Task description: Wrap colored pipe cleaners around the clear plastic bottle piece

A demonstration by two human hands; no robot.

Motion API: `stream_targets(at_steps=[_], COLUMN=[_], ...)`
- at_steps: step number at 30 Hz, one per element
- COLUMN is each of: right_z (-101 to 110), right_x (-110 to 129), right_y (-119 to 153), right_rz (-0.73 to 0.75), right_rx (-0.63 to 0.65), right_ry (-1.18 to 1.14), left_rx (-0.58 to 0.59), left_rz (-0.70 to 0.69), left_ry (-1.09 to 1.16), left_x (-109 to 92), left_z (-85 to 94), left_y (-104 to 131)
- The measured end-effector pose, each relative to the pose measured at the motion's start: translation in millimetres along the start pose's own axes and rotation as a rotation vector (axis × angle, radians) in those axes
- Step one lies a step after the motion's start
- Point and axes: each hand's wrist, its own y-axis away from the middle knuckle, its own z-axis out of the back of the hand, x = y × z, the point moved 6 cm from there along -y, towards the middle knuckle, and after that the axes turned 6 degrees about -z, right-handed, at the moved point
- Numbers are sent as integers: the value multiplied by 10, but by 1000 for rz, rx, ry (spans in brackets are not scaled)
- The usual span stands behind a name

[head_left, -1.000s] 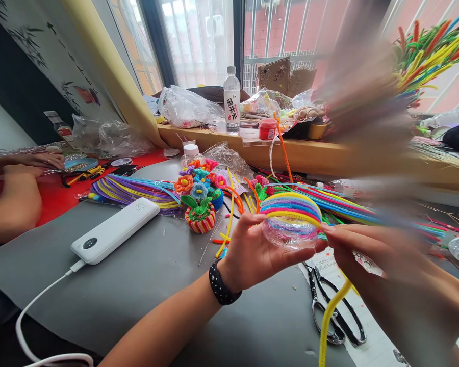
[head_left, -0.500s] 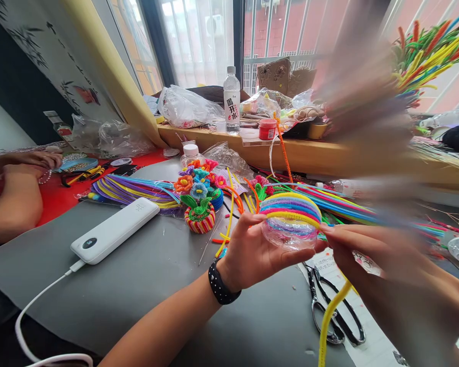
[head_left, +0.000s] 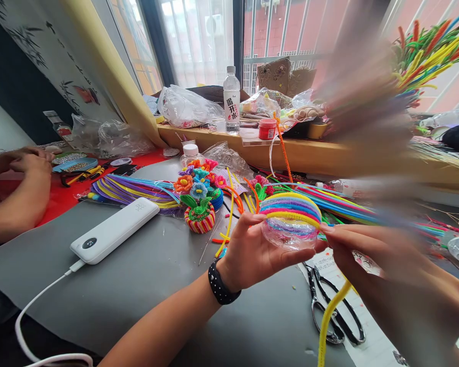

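Note:
My left hand (head_left: 252, 252), with a dotted black wristband, grips a clear plastic cup (head_left: 286, 239) lengthwise between thumb and fingers. Pipe cleaners in yellow, blue, pink and purple are wound around the cup's upper part. At the cup's right side my right hand (head_left: 382, 265) pinches a yellow pipe cleaner (head_left: 331, 306), whose loose end hangs down below the fingers. A blurred shape in front hides part of this hand. Black-handled scissors (head_left: 334, 311) lie on paper beneath the hands.
A flowerpot of pipe-cleaner flowers (head_left: 199, 219) and a white power bank (head_left: 115, 229) with a cable stand left of my hands. Bundled pipe cleaners (head_left: 141, 191) lie behind. A water bottle (head_left: 231, 102) is on the sill. Another person's hands (head_left: 30, 160) work at far left.
My hands, the cup and the yellow pipe cleaner look the same as before. At far left, the other person's hands and forearm have shifted slightly.

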Motion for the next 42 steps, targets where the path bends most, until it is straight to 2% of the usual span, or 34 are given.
stream_targets(at_steps=[11,23,27,31,38,42], right_z=[2,-39,-2,5,-26,-45], right_x=[16,-37,-32,8,-5,-21], right_y=[-25,-14,-59,-97,-65,-48], right_rz=[30,13,38,107,177,108], right_rx=[-5,10,7,53,93,135], right_ry=[-109,-72,-142,-203,-171,-191], left_rx=[24,19,23,34,38,43], left_rz=[-3,-66,-57,-23,9,21], left_ry=[10,-53,-46,-56,-52,-32], left_x=[-5,-32,-22,19,86,95], left_z=[-16,-7,-13,1,33,30], left_y=[9,0,-7,-2,-5,-7])
